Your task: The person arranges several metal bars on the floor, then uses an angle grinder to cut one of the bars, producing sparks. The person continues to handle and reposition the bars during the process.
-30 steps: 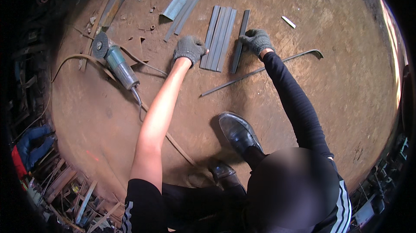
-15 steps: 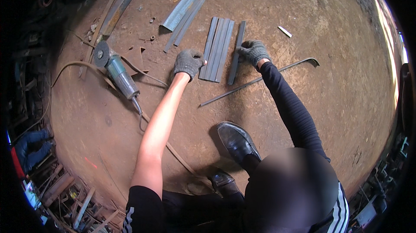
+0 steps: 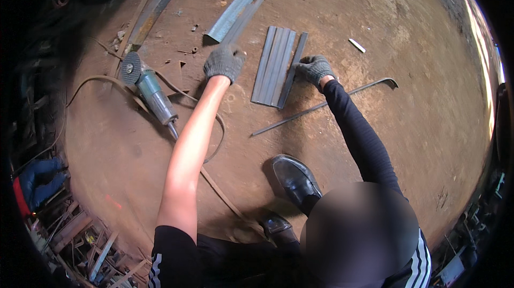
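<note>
Side by side on the brown floor lie several grey steel bars [image 3: 271, 65]. My right hand [image 3: 314, 70], in a grey knitted glove, pinches the rightmost steel bar [image 3: 289, 81] at its middle; its lower end touches the row and its upper end stands slightly apart. My left hand [image 3: 225, 64], also gloved, is left of the row, over the near ends of thin metal strips [image 3: 243, 20]. Its fingers look curled but are blurred, and anything beneath them is hidden. Beyond the strips lies a long galvanized channel [image 3: 241, 4].
An angle grinder [image 3: 152, 92] with its cord lies to the left. A thin hooked rod [image 3: 300, 116] crosses the floor below my right hand. A white stick [image 3: 356, 45] lies farther right. My black shoe [image 3: 296, 178] is near; scrap metal [image 3: 80, 229] piles at lower left.
My left hand has left the row's edge and moved up and left onto the thin strips. My right hand has brought the separate bar leftward against the row.
</note>
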### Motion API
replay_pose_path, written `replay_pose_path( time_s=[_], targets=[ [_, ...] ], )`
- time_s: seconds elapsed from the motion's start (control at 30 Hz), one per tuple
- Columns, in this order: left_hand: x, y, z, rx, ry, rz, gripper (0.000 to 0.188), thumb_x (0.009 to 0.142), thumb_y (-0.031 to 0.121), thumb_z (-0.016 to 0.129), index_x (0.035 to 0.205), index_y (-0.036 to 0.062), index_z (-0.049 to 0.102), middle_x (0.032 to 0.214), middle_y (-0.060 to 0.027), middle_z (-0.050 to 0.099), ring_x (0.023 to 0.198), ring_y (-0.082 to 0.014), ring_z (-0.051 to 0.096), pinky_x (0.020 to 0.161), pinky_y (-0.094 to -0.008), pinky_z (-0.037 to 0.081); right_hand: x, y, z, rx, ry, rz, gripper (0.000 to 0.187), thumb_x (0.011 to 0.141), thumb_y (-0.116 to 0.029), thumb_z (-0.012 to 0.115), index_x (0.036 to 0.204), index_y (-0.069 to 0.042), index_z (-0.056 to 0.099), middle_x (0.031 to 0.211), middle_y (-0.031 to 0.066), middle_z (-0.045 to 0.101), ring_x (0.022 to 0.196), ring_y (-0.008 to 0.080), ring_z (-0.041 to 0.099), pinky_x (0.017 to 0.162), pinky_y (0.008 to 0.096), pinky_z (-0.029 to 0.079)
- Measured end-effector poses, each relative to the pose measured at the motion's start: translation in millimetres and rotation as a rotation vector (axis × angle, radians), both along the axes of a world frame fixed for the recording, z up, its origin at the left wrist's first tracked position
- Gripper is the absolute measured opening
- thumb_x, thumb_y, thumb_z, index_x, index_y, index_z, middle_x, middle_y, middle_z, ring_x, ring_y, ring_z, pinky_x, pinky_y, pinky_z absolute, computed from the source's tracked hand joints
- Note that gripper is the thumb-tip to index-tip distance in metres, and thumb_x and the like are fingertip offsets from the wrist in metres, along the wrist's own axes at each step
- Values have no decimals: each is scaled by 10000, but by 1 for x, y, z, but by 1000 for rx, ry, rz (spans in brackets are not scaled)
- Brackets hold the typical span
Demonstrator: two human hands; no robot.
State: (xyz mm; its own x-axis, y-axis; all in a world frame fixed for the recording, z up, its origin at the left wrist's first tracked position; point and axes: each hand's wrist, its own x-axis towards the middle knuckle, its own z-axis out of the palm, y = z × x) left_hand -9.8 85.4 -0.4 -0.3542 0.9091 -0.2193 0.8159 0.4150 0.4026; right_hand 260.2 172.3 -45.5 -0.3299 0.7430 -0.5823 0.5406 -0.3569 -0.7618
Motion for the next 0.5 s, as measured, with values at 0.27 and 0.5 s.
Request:
replay_pose_path(
  time_s=[0.27, 0.5],
  targets=[
    [-15, 62, -19, 80, 366, -146, 304, 872, 298, 680, 1055, 60, 728, 1095, -213, 694, 989, -376, 683, 815, -472, 549, 15, 8, -17, 76, -31, 9, 303, 862, -196, 719, 994, 76, 736, 813, 147, 750, 698, 203, 734, 672, 335, 576],
    [-15, 70, -47, -127, 746, -519, 169, 881, 154, 630, 878, 100, 790, 899, -159, 754, 847, -307, 751, 604, -461, 570, 2, 1, -7, 5, 4, 40, 261, 863, -186, 678, 954, 48, 748, 768, 122, 749, 670, 187, 732, 664, 324, 575]
  ],
)
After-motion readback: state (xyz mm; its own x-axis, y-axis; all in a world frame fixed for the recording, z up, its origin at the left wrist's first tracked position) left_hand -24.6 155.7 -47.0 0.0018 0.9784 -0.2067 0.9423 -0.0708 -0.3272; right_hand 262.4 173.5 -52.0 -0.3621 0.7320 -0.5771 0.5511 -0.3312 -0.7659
